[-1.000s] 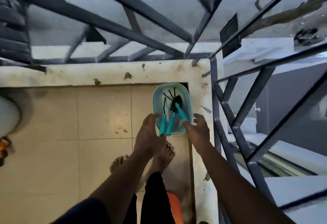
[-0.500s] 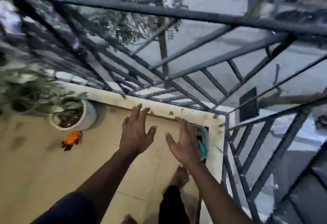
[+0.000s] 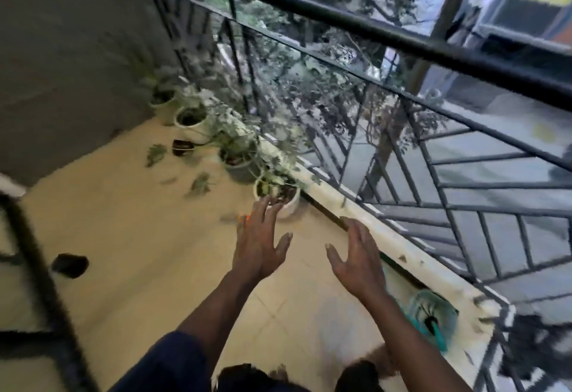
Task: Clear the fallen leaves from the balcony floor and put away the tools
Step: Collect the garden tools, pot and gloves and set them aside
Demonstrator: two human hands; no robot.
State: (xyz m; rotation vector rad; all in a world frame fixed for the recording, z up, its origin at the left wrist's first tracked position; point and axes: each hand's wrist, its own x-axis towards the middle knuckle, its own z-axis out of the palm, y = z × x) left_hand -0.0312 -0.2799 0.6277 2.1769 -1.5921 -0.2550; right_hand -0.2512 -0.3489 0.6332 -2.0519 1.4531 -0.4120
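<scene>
Two hands up, both empty. Left hand [image 3: 260, 246]: fingers straight and spread, back of the hand to camera, gripping nothing. Right hand [image 3: 356, 258]: same, fingers extended, thumb out, nothing held. They sit near each other but apart, above the tiled floor [image 3: 139, 237].

Teal basin [image 3: 433, 311] is on the floor below and to the right of the right hand, just past its forearm, tucked in the corner against the white ledge [image 3: 402, 243]. Tools [image 3: 439, 337] are inside it: teal handles, dark heads. Too blurred to count.

Fallen leaves [image 3: 154, 153] lie on the floor well beyond the left hand and off to its left. A second clump [image 3: 201, 182] is nearer, also up-left of the fingertips.

White pot [image 3: 288, 204] is just beyond the left fingertips; can't tell if there's contact. More pots [image 3: 192, 119] run in a row farther out from it along the railing [image 3: 371, 29], which passes to the right of the right hand.

Orange item [image 3: 244, 218] peeks out behind the left fingers, mostly hidden. Dark lump [image 3: 69, 264] on the floor well to the left of the left hand; can't identify it.
</scene>
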